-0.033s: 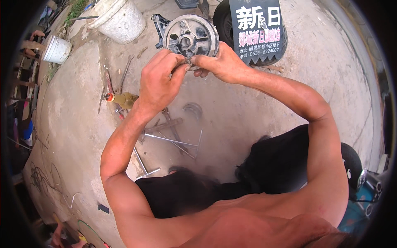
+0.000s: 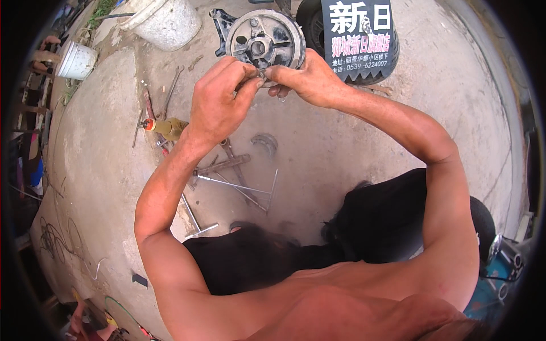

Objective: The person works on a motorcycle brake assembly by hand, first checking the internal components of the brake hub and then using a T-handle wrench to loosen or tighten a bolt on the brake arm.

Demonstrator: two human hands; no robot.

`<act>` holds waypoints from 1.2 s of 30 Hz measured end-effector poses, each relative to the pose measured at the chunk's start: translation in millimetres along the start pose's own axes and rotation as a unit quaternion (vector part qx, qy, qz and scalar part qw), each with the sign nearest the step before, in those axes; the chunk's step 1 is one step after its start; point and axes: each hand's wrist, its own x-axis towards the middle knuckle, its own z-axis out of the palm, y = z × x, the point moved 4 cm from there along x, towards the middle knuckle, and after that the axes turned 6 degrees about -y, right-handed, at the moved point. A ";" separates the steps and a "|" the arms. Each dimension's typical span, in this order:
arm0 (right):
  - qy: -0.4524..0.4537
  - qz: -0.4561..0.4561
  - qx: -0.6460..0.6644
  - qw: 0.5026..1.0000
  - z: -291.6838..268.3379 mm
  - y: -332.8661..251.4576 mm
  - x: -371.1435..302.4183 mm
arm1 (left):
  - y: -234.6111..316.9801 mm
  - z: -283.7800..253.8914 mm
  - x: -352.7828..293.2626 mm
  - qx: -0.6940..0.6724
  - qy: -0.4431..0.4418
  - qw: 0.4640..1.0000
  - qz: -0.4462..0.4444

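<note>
A round, dusty grey drum brake plate (image 2: 278, 41) with a black bracket (image 2: 224, 24) at its left is held up at arm's length. My right hand (image 2: 311, 78) grips its lower right rim, thumb in front and fingers partly behind. At the bottom of the plate, my left hand (image 2: 219, 102) is closed in a pinch beside my right thumb. Whatever small part sits between those fingertips is hidden. Both thumbs meet close to the lower rim.
Below lie wrenches (image 2: 227, 165), T-handle tools (image 2: 196, 219), a curved brake shoe (image 2: 266, 143) and a yellow-handled tool (image 2: 168, 126). White buckets (image 2: 165, 25) stand far left. A tyre with a black mudflap (image 2: 361, 42) is far right; a cable coil (image 2: 54, 238) lies left.
The brake plate and both hands appear slightly higher in the picture, and the whole view has shifted a little. The grip looks the same.
</note>
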 end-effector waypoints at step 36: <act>0.041 0.019 0.297 0.954 4.9 37.2 13.4 | -32.3 21.7 -13.7 -0.135 -0.007 0.972 -0.190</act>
